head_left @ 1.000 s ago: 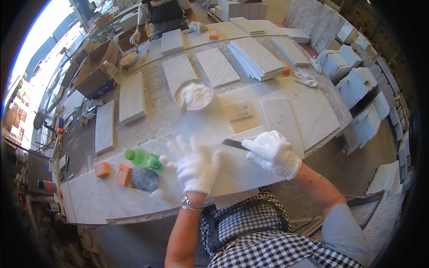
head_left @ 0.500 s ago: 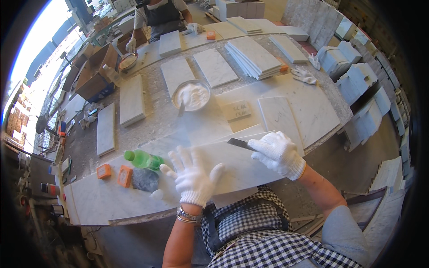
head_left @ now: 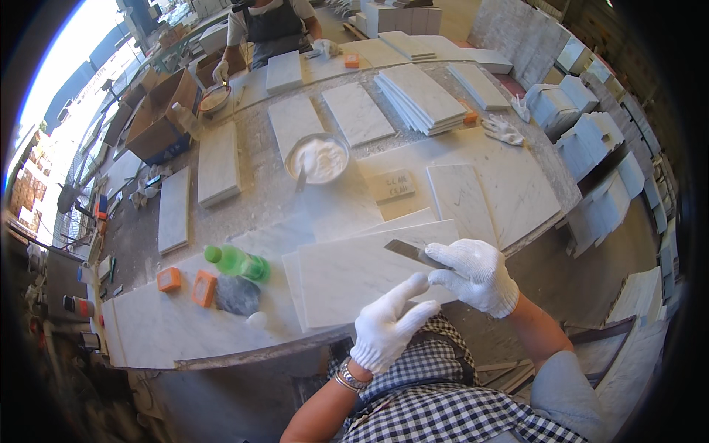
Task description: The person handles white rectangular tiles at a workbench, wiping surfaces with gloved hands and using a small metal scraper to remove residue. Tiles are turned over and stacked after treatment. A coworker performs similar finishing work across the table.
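Note:
In my gloved right hand [head_left: 476, 277] is a flat metal scraper [head_left: 410, 252], its blade pointing left over the slab. My gloved left hand [head_left: 390, 323] holds nothing, with its thumb and fingers apart. It is at the table's near edge, its fingertips close to the right hand. Beneath the scraper lies a pale, grey-veined marble slab [head_left: 347, 280], overlapping other slabs. To its left are a green plastic bottle [head_left: 240, 264], a dark grey stone [head_left: 238, 295] and two orange blocks [head_left: 204, 288] [head_left: 168, 279]. Further back stands a metal bowl of white paste [head_left: 317, 161] with a utensil leaning in it.
Several marble slabs [head_left: 358, 114] lie across the dusty table, some stacked [head_left: 421, 96]. A marked small tile [head_left: 391, 184] and a loose glove [head_left: 504, 131] are on it too. A cardboard box [head_left: 162, 122] stands far left. Across the table, a co-worker [head_left: 273, 29] handles another bowl.
My left hand has lifted off the slab and moved right and toward me, near the right hand. The scraper has shifted slightly right and nearer, and the slab now sits turned differently.

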{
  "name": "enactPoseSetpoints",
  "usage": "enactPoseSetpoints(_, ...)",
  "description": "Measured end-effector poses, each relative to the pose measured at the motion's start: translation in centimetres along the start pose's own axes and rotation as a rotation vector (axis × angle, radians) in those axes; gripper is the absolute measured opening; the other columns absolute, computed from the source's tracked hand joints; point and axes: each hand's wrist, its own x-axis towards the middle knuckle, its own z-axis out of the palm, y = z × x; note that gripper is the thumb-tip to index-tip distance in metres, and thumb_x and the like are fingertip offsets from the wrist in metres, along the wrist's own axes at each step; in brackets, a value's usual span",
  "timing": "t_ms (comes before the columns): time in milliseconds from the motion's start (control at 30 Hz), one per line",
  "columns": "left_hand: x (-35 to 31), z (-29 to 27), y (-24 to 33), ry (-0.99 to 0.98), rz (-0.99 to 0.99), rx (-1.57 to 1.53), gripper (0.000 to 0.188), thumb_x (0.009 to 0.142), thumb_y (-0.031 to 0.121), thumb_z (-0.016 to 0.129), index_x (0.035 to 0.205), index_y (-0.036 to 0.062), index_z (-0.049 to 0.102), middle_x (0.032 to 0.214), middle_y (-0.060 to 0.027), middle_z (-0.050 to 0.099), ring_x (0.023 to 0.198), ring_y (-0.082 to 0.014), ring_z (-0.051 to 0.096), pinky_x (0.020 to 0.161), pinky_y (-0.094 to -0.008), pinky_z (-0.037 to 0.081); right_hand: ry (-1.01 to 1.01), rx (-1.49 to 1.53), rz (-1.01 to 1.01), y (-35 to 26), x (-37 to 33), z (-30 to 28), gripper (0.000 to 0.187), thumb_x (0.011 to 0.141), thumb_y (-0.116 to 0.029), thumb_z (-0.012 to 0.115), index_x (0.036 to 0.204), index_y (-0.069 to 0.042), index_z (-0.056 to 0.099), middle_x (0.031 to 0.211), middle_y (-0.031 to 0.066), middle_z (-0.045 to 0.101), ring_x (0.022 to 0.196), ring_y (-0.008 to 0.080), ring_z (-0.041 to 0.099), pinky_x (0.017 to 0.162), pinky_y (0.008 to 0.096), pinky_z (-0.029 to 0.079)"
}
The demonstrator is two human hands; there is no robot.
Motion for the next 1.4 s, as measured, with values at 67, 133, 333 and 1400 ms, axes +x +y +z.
enactPoseSetpoints(67, -0.1, -0.8, 0.1, 0.105, -0.167, -0.521, 0.044, 0.101, 0.021, 0.072, 0.135, -0.0046, 0.062, 0.117, -0.0085, 0.072, 0.102, -0.0116, 0.069, 0.084, -0.0270, 0.058, -0.053, 0.052, 0.014, -1.3, -0.5, 0.1, 0.046, 0.079, -0.013, 0.086, 0.120, 0.002, 0.071, 0.092, 0.0172, 0.074, 0.076, 0.0304, 0.073, 0.068, 0.0377, 0.058)
enactPoseSetpoints(133, 0.1, -1.5, 0.0, 0.146, -0.230, -0.459, 0.037, 0.100, 0.024, 0.073, 0.126, -0.0023, 0.069, 0.108, -0.0045, 0.074, 0.092, -0.0078, 0.065, 0.076, -0.0206, 0.053, -0.171, 0.101, 0.038, -2.2, -0.7, 0.6, 0.050, 0.080, -0.013, 0.086, 0.125, 0.003, 0.068, 0.095, 0.0181, 0.075, 0.080, 0.0306, 0.074, 0.070, 0.0375, 0.059)
enactPoseSetpoints(333, -0.3, -1.9, -0.5, 0.223, -0.333, -0.410, 0.030, 0.099, 0.028, 0.075, 0.103, -0.0016, 0.078, 0.091, 0.0003, 0.074, 0.074, -0.0046, 0.056, 0.063, -0.0228, 0.044, -0.284, 0.440, 0.330, -3.2, -0.2, 1.7, 0.056, 0.089, -0.010, 0.079, 0.140, -0.001, 0.061, 0.113, 0.0195, 0.075, 0.096, 0.0263, 0.075, 0.083, 0.0339, 0.060)
enactPoseSetpoints(1400, 0.1, -2.7, -3.2, -0.335, 0.658, 0.784, 0.042, 0.092, 0.043, 0.072, 0.119, 0.0110, 0.068, 0.125, -0.0095, 0.068, 0.128, -0.0350, 0.060, 0.112, -0.0569, 0.043, 0.037, 0.794, 0.768, -0.3, 2.3, 2.9, 0.020, 0.098, -0.009, 0.069, 0.113, 0.004, 0.069, 0.089, 0.0070, 0.070, 0.075, 0.0177, 0.068, 0.069, 0.0318, 0.058)
